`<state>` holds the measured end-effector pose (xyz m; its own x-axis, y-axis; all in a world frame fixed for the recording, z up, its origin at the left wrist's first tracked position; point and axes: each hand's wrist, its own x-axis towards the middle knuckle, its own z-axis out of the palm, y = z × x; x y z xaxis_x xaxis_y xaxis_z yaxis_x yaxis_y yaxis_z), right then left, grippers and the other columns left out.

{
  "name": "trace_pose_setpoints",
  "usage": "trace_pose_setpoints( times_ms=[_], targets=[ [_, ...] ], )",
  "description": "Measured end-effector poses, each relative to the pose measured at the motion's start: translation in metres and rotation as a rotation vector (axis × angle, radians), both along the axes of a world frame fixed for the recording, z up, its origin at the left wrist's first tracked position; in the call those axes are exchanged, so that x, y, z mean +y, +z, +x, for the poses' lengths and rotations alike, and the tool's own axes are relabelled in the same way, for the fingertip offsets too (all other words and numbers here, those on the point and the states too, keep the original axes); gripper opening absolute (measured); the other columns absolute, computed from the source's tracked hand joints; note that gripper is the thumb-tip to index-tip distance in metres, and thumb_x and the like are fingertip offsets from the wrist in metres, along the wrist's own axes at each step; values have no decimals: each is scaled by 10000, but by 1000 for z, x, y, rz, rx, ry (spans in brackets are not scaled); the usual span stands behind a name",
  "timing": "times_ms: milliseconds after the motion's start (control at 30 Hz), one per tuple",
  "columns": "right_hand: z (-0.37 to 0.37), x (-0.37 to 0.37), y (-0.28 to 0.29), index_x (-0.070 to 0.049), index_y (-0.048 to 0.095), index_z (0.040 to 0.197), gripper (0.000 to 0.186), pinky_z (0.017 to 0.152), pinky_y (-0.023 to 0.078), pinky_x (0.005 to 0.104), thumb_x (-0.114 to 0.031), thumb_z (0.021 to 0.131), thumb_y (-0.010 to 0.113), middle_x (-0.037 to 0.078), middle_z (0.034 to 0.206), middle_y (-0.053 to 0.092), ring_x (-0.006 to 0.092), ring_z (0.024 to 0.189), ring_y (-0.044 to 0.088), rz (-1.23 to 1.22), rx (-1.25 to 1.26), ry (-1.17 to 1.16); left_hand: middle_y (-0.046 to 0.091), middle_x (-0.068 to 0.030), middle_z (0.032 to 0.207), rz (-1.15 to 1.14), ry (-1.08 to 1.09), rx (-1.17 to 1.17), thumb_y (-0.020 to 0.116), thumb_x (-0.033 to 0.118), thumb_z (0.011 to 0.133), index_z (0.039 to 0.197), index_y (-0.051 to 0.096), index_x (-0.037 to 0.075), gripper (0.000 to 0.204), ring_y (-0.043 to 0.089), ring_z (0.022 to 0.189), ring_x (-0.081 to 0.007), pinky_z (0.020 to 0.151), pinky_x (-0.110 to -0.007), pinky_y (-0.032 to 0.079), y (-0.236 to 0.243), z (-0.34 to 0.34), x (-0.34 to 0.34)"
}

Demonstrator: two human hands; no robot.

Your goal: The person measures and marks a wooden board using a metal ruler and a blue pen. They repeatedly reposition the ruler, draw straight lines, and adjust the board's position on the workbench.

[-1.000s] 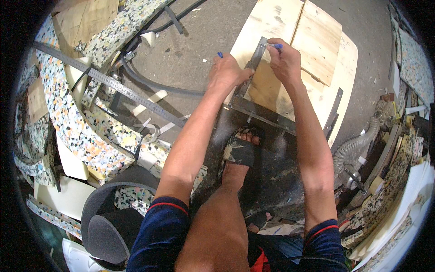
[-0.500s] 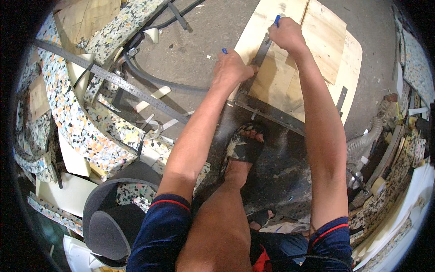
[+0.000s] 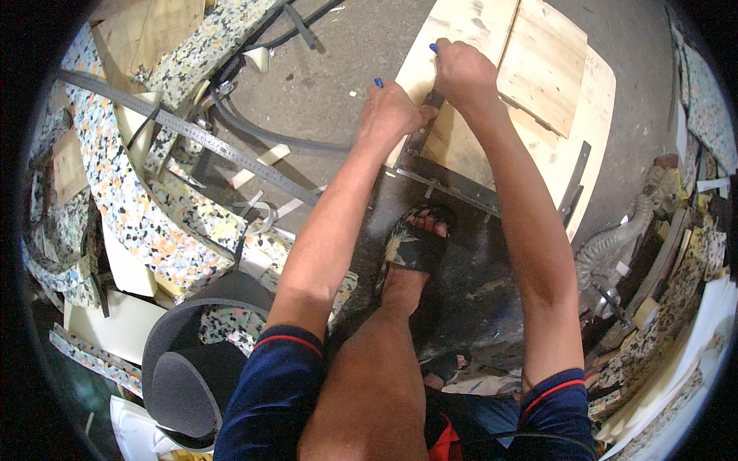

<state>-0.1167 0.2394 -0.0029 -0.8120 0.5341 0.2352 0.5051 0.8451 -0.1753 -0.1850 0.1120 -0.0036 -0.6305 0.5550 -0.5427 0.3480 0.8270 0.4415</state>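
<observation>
My left hand (image 3: pixel 387 115) is closed round a thing with a small blue end (image 3: pixel 378 82) sticking out above the knuckles. Its thumb reaches onto a flat dark metal strip (image 3: pixel 419 140) lying along the left side of a pale wooden board (image 3: pixel 461 157). Farther up the same strip, my right hand (image 3: pixel 467 74) is curled into a fist, and another blue end (image 3: pixel 433 48) shows at its upper left. The fingers hide most of both blue-ended things, so their kind cannot be told. A dark metal bar (image 3: pixel 453 188) crosses the board's near edge and meets the strip at a corner.
A smaller wooden panel (image 3: pixel 544 65) lies on the board, with a short metal strip (image 3: pixel 578 173) at its right. My sandalled foot (image 3: pixel 419 242) stands close to the near bar. Speckled foam offcuts (image 3: pixel 165 230), a long steel ruler (image 3: pixel 223 154) and a grey foam roll (image 3: pixel 181 392) crowd the left.
My right hand has moved left and slightly nearer along the strip, closer to my left hand. The left hand has barely moved. The board and bars look slightly shifted.
</observation>
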Motion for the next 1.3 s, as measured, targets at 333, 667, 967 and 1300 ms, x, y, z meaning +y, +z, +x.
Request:
trace_pose_setpoints(
  times_ms=[333, 667, 967, 1300],
  targets=[
    [69, 21, 31, -5, 732, 933, 254, 725, 570, 379, -225, 927, 605, 147, 811, 742, 269, 771, 737, -642, 222, -257, 508, -367, 1364, -11, -32, -47, 842, 462, 756, 1339, 509, -132, 897, 584, 1236, -461, 1033, -487, 510, -11, -5, 2],
    [117, -86, 13, -35, 722, 1085, 181, 604, 463, 275, -142, 945, 681, 40, 742, 656, 117, 655, 572, -991, 425, -207, 510, -367, 1373, -39, -58, -14, 838, 495, 740, 1347, 508, -136, 936, 571, 1259, -455, 1053, -490, 493, -22, -7, 7],
    [110, -95, 1, -51, 723, 1060, 181, 716, 553, 381, -147, 908, 703, 180, 899, 735, 321, 781, 721, -881, 403, -185, 507, -350, 1396, -47, -55, -36, 838, 516, 724, 1356, 521, -113, 947, 569, 1271, -450, 1058, -487, 490, -19, -9, 5],
    [102, -101, 16, -80, 672, 1105, 191, 766, 543, 455, -105, 918, 642, 157, 984, 697, 369, 905, 685, -558, 193, 36, 523, -347, 1370, -41, -35, -53, 843, 484, 718, 1329, 555, -101, 893, 586, 1247, -446, 1048, -488, 501, -20, -10, 3]
  ],
)
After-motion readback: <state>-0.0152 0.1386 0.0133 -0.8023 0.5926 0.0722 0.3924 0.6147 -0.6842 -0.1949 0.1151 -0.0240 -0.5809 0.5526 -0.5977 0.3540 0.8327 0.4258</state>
